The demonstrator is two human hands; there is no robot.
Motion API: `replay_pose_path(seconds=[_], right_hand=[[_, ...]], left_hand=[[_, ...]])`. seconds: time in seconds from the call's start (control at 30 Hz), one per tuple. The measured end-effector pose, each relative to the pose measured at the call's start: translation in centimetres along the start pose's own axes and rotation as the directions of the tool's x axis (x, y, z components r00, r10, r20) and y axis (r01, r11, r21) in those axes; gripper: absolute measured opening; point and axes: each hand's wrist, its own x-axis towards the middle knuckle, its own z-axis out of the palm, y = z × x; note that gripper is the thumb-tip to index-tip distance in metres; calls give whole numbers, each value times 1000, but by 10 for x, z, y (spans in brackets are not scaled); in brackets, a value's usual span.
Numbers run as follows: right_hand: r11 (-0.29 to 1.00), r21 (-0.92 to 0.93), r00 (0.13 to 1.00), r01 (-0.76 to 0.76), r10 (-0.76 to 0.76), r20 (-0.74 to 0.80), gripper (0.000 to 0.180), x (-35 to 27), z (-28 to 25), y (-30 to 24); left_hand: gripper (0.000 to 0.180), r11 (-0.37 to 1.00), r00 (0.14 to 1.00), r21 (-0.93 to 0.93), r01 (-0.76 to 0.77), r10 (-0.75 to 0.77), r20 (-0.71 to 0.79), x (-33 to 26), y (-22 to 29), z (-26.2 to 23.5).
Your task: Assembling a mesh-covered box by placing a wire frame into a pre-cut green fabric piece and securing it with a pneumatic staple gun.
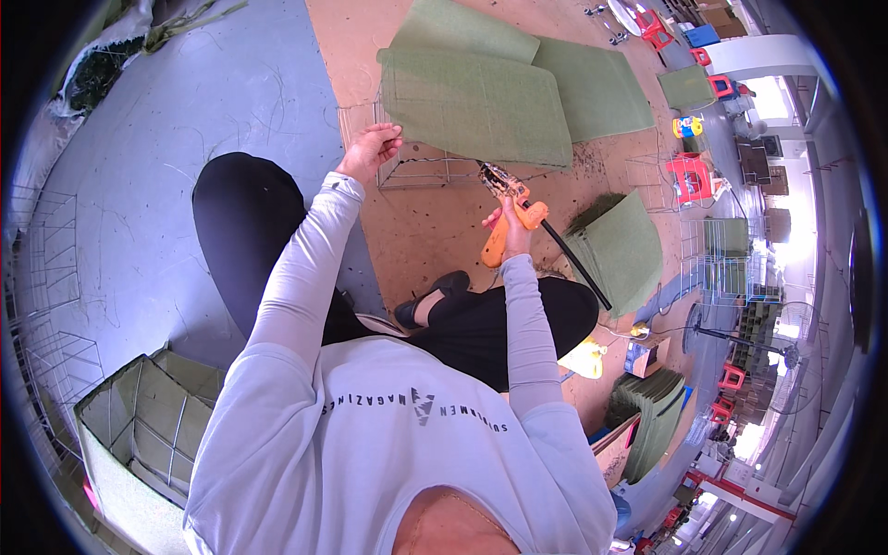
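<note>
1. The person sits on the floor, knees wide. The left hand [372,148] pinches the near-left corner of the green felt panel [474,104], which lies over a wire frame [412,171] on a brown board [435,222].
2. The right hand [507,227] is clenched round the orange handle of a powered fastening gun [511,205]. Its metal nose touches the panel's lower edge, right of the frame. A black hose [575,264] trails from it toward the person's right knee.
3. Risk: the left grip holds only a corner. If the nose pushes, the felt may creep off the wire and the fastener would miss the rod.
4. Risk: the hose runs close by the right leg. A snag there could jerk the nose sideways.
5. Risk: the left fingers sit on the same edge as the nose, though apart. Sliding them along it would bring them into the line of fire.
6. More green panels [599,88] lie beyond, overlapping. A fastener could catch a second layer.
</note>
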Motion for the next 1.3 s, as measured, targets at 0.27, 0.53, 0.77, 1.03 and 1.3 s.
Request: replay_pose_path(seconds=[0.27,0.53,0.77,1.03,1.3], right_hand=[[1000,-4,999,-17,17,-45,22,0,0,-3],[1000,1,997,31,-31,-70,20,4,-7,-1],[999,42,997,14,-11,-75,21,3,-8,-2],[993,116,993,38,-24,-115,19,3,-6,-2],[994,101,991,43,-30,-133,20,6,-8,2]], left_hand=[[9,1000,1000,-20,-2,2,11,0,1,0],[11,999,1000,-34,0,1,25,3,3,3],[7,998,999,-70,-3,6,40,5,4,6],[8,992,997,-129,10,-1,73,3,7,11],[10,989,998,-145,4,5,60,4,5,10]])
